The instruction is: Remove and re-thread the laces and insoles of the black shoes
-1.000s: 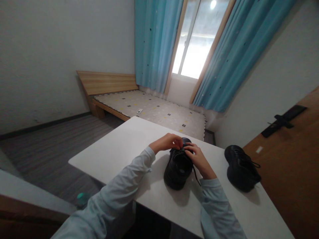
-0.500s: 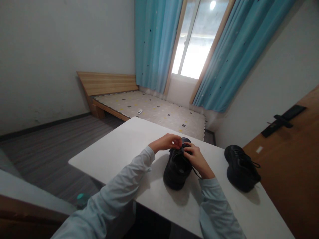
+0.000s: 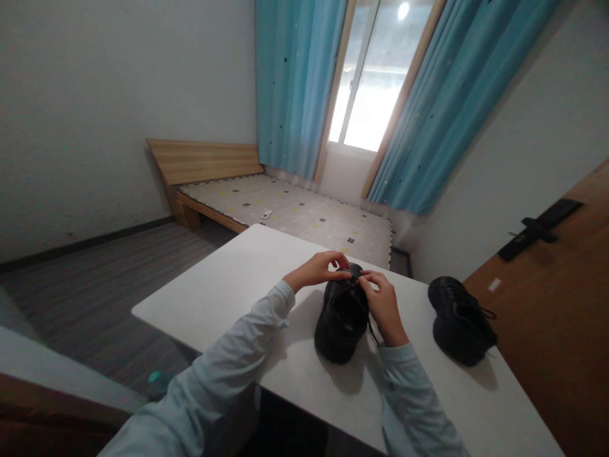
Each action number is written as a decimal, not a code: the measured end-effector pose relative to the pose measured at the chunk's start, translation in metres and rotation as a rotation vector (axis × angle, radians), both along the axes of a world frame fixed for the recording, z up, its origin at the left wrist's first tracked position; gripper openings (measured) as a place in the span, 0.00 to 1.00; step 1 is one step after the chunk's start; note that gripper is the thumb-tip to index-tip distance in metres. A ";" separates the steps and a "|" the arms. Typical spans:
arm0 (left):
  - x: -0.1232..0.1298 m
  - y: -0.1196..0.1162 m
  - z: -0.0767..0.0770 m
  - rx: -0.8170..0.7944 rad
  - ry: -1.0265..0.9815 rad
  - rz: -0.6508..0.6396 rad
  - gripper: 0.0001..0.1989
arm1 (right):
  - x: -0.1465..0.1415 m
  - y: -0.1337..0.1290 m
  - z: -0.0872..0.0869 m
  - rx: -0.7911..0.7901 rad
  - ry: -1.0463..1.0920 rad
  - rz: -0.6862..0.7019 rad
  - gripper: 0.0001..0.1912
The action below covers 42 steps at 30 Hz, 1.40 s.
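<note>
A black shoe (image 3: 339,324) stands upright on the white table, its toe pointing away from me and its opening facing me. My left hand (image 3: 324,268) reaches over the lacing from the left, thumb and fingers closed in a pinch at the shoelace. From the right, my right hand (image 3: 380,301) pinches at the same lacing, its fingertips close to those of the left. A loose end of the black shoelace (image 3: 373,331) hangs down the shoe's right side, beside my right wrist. The fingertips partly hide the lace between them.
A second black shoe (image 3: 461,322) sits on the right part of the white table (image 3: 214,298). Beyond the table is a bed (image 3: 295,203) with a small white remote-like object (image 3: 267,214) on it. A wooden door (image 3: 547,304) stands at right, and a green-capped bottle (image 3: 156,379) at lower left.
Both hands have shifted slightly along the lacing. The right fingertips have moved away from the shoe's opening toward the toe, and the left fingers have straightened somewhat. The shoe stays nearly in place.
</note>
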State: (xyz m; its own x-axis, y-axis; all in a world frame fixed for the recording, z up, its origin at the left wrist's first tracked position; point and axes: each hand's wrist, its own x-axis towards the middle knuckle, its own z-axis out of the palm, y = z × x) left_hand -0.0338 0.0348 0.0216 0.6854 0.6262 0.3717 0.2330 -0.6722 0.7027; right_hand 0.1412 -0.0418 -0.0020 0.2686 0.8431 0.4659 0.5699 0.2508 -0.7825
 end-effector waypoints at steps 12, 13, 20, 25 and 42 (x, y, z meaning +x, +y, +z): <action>0.001 -0.005 -0.007 -0.106 0.132 -0.210 0.38 | 0.017 -0.005 0.014 0.141 0.640 0.070 0.12; 0.001 -0.004 -0.007 -0.112 0.135 -0.210 0.38 | 0.021 -0.005 0.016 0.171 0.702 0.070 0.12; 0.000 -0.003 -0.007 -0.113 0.144 -0.202 0.35 | 0.060 -0.008 0.022 0.280 0.888 0.030 0.09; -0.001 -0.003 -0.006 -0.111 0.156 -0.199 0.34 | 0.065 -0.009 0.023 0.261 0.955 0.012 0.06; 0.001 -0.003 -0.009 -0.085 0.132 -0.212 0.33 | 0.059 -0.014 0.025 0.051 0.621 0.097 0.14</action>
